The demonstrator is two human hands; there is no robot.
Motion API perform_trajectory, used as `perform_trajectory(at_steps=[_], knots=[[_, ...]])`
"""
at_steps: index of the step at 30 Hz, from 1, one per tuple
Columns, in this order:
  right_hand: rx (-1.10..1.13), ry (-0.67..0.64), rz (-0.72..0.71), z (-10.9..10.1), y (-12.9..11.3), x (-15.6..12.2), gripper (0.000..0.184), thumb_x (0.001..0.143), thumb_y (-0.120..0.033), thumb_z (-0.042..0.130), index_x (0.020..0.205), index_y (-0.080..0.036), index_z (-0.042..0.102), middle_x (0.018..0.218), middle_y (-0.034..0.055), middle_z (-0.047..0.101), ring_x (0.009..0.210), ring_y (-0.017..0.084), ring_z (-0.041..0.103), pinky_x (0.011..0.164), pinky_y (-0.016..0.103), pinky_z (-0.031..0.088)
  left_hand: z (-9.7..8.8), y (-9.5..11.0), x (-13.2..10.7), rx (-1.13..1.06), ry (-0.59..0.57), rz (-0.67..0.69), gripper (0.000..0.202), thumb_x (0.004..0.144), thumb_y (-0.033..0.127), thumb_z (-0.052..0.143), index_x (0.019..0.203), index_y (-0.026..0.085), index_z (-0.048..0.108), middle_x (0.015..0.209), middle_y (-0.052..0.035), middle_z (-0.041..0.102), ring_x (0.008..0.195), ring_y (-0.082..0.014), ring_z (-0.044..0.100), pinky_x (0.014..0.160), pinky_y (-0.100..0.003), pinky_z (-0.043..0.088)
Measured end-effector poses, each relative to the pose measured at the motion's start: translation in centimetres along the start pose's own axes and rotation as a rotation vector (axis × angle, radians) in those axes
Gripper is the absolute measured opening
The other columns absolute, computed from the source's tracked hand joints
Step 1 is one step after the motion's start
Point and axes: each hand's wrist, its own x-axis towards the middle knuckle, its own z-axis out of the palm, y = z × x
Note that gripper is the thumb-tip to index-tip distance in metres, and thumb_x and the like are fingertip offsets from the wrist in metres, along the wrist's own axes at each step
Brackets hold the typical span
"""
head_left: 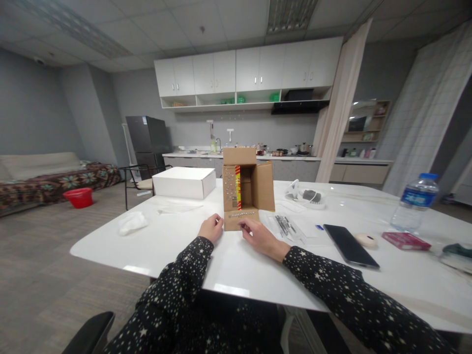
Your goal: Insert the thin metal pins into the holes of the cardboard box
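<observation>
Head cam: cardboard box (245,189) lies on its side mid-table (165,250), mouth facing the person, probably for reach-in access. Its bottom flap (241,219) lies flat on the tabletop. Left hand (211,228) is curled against the flap's left corner, right hand (260,237) has fingertips on its front edge. Can't tell pinch from press on either. Phone (350,245) sits clear to the right.

We see a white surface (165,253) bearing a cardboard box (245,191), white box (183,183), phone (350,245), water bottle (415,202) and red pack (405,241).

Grey walls (37,108), white cabinets (250,69), patterned sofa (55,179)
</observation>
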Motion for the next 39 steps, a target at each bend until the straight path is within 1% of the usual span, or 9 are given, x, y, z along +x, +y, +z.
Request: perform_trajectory(at_steps=[4, 7, 11, 14, 20, 23, 30, 35, 39], knots=[[0.054, 0.040, 0.029, 0.0, 0.6, 0.1, 0.030, 0.080, -0.006, 0.047, 0.104, -0.018, 0.061, 0.095, 0.0071, 0.066, 0.084, 0.017, 0.061, 0.077, 0.031, 0.049, 0.0, 0.0, 0.0, 0.000, 0.005, 0.002, 0.025, 0.086, 0.034, 0.041, 0.080, 0.019, 0.061, 0.069, -0.0038, 0.064, 0.068, -0.0171, 0.057, 0.067, -0.026, 0.039], [0.091, 0.105, 0.070, 0.0, 1.0, 0.3, 0.027, 0.081, -0.009, 0.048, 0.101, -0.018, 0.064, 0.093, 0.0068, 0.066, 0.084, 0.017, 0.061, 0.078, 0.031, 0.048, 0.0, 0.0, 0.0, 0.006, 0.006, 0.002, 0.025, 0.086, 0.033, 0.041, 0.080, 0.019, 0.061, 0.070, -0.0042, 0.065, 0.069, -0.0173, 0.058, 0.066, -0.027, 0.038], [0.211, 0.253, 0.290, 0.3, 2.1, 0.5, 0.022, 0.081, -0.019, 0.048, 0.095, -0.016, 0.065, 0.086, 0.0052, 0.067, 0.076, 0.016, 0.060, 0.073, 0.030, 0.048, -0.1, 0.1, -0.1, 0.010, 0.007, -0.007, 0.025, 0.086, 0.033, 0.041, 0.080, 0.019, 0.061, 0.072, -0.0045, 0.066, 0.070, -0.0174, 0.058, 0.066, -0.026, 0.038], [0.278, 0.364, 0.442, 0.4, 3.4, 0.6, 0.022, 0.078, -0.024, 0.051, 0.090, -0.014, 0.065, 0.083, 0.0063, 0.068, 0.076, 0.017, 0.061, 0.072, 0.030, 0.048, -0.1, 0.1, -0.2, 0.014, 0.002, -0.010, 0.025, 0.086, 0.033, 0.041, 0.080, 0.020, 0.061, 0.071, -0.0042, 0.065, 0.069, -0.0174, 0.058, 0.065, -0.026, 0.038], [0.302, 0.456, 0.601, 0.7, 5.0, 0.5, 0.024, 0.073, -0.027, 0.053, 0.088, -0.014, 0.065, 0.079, 0.0067, 0.067, 0.067, 0.017, 0.059, 0.063, 0.029, 0.047, 0.0, -0.1, -0.2, 0.017, 0.001, -0.009, 0.025, 0.086, 0.033, 0.041, 0.081, 0.020, 0.061, 0.072, -0.0042, 0.065, 0.069, -0.0173, 0.058, 0.066, -0.027, 0.037], [0.321, 0.470, 0.625, 0.7, 5.1, 0.6, 0.025, 0.072, -0.028, 0.053, 0.089, -0.014, 0.064, 0.078, 0.0065, 0.067, 0.065, 0.017, 0.059, 0.061, 0.029, 0.048, 0.0, -0.2, -0.2, 0.014, 0.000, -0.006, 0.025, 0.086, 0.033, 0.041, 0.081, 0.020, 0.061, 0.073, -0.0045, 0.066, 0.070, -0.0173, 0.058, 0.066, -0.027, 0.038], [0.286, 0.491, 0.614, 0.3, 5.5, 0.7, 0.025, 0.073, -0.027, 0.053, 0.090, -0.013, 0.064, 0.077, 0.0068, 0.067, 0.063, 0.016, 0.059, 0.059, 0.028, 0.048, -0.1, 0.1, -0.3, 0.013, -0.004, -0.017, 0.025, 0.086, 0.033, 0.041, 0.082, 0.020, 0.062, 0.071, -0.0039, 0.066, 0.070, -0.0174, 0.059, 0.066, -0.026, 0.038], [0.268, 0.509, 0.627, 0.1, 5.9, 0.6, 0.025, 0.073, -0.026, 0.053, 0.091, -0.013, 0.063, 0.080, 0.0072, 0.067, 0.062, 0.016, 0.059, 0.058, 0.028, 0.047, -0.2, 0.2, -0.4, 0.026, -0.009, -0.012, 0.026, 0.087, 0.034, 0.041, 0.083, 0.020, 0.063, 0.074, -0.0044, 0.068, 0.071, -0.0171, 0.060, 0.067, -0.026, 0.039], [0.265, 0.497, 0.626, 0.0, 5.8, 0.6, 0.025, 0.073, -0.026, 0.052, 0.091, -0.013, 0.064, 0.079, 0.0070, 0.066, 0.062, 0.016, 0.059, 0.057, 0.027, 0.047, -0.2, 0.4, -0.5, 0.069, -0.041, 0.002, 0.029, 0.087, 0.037, 0.041, 0.085, 0.019, 0.065, 0.077, -0.0055, 0.069, 0.073, -0.0183, 0.061, 0.068, -0.027, 0.040]])
